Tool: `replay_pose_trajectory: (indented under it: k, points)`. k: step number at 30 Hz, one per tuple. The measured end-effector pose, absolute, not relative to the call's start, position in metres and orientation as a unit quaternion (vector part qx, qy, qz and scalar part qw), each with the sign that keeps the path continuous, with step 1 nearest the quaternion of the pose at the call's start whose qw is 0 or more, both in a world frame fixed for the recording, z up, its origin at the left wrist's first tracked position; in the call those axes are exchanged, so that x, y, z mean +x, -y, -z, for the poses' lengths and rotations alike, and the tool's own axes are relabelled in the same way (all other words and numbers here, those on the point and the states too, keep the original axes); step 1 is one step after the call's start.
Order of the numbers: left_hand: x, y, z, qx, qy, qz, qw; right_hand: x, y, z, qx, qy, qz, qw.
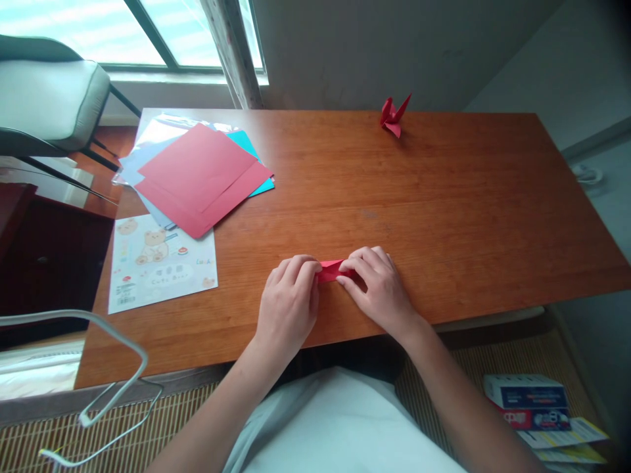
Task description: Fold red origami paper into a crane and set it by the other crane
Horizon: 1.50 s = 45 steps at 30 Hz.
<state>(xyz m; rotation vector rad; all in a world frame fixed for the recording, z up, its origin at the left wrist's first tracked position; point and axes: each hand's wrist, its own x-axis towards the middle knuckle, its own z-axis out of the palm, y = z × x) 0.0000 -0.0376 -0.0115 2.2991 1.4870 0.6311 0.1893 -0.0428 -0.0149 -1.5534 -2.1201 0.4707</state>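
Note:
A small strip of folded red paper (330, 270) lies between my two hands, close to the near edge of the wooden table (444, 197). My left hand (290, 295) is closed on its left end, with the fingertips curled over it. At the other end, my right hand (377, 282) pinches the paper between thumb and fingers. Both ends of the strip are partly hidden by my fingers. Toward the far edge of the table stands a red origami crane (394, 116), apart from both hands.
Red sheets (202, 177) lie over blue sheets (261, 187) and a clear plastic wrapper at the left. Below them is a bear-printed sheet (162, 269). A white wire hanger (113, 328) juts up at lower left. Boxes (527, 397) sit below the table at lower right.

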Motion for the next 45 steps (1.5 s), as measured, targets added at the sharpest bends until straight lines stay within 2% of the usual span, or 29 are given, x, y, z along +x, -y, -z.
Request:
replay_pose_trajectory:
  k: [6, 21, 28, 36, 40, 45]
  points:
    - [-0.014, 0.037, 0.013, 0.842, -0.465, -0.217, 0.165, 0.192, 0.041, 0.015, -0.523, 0.788, -0.148, 0.288]
    - [-0.016, 0.036, 0.012, 0.883, -0.429, -0.185, 0.055, 0.183, 0.038, 0.017, -0.51, 0.819, -0.102, 0.243]
    - [-0.025, 0.034, 0.014, 0.849, -0.461, -0.236, 0.104, 0.183, 0.028, 0.009, -0.493, 0.83, -0.148, 0.216]
    - [-0.034, 0.046, 0.011, 0.742, -0.567, -0.325, 0.152, 0.173, 0.015, 0.0, -0.484, 0.827, -0.222, 0.181]
    - [-0.04, 0.056, 0.008, 0.69, -0.6, -0.36, 0.184, 0.175, 0.016, -0.001, -0.497, 0.785, -0.283, 0.237]
    - [-0.022, 0.056, 0.005, 0.583, -0.574, -0.431, 0.381, 0.17, 0.02, 0.004, -0.53, 0.611, -0.443, 0.387]
